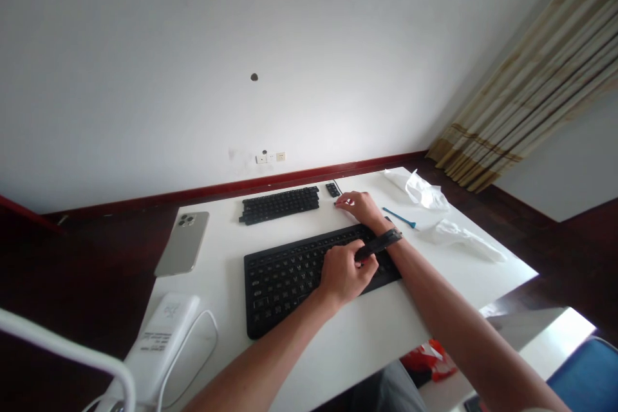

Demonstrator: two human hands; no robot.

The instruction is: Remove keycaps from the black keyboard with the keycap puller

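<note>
A black keyboard (284, 277) lies on the white table, its keycaps off and the key mounts bare where I can see them. My left hand (345, 272) rests over its middle, closed around a black bar-like tool (379, 244) with a bit of red by the fingers. The tool's exact kind is unclear. My right hand (362, 208) reaches past the keyboard, fingertips pinched on a small dark piece, apparently a keycap (337, 203), close to the tabletop. Behind lie a block of removed keycaps (280, 205) in rows and a smaller keycap group (333, 190).
A blue stick-like tool (400, 217) and crumpled white plastic (425, 193) lie at the right. At the left are a phone (183, 243) and a white power strip (161, 331) with a cable. A white tube (72, 349) crosses the lower left corner.
</note>
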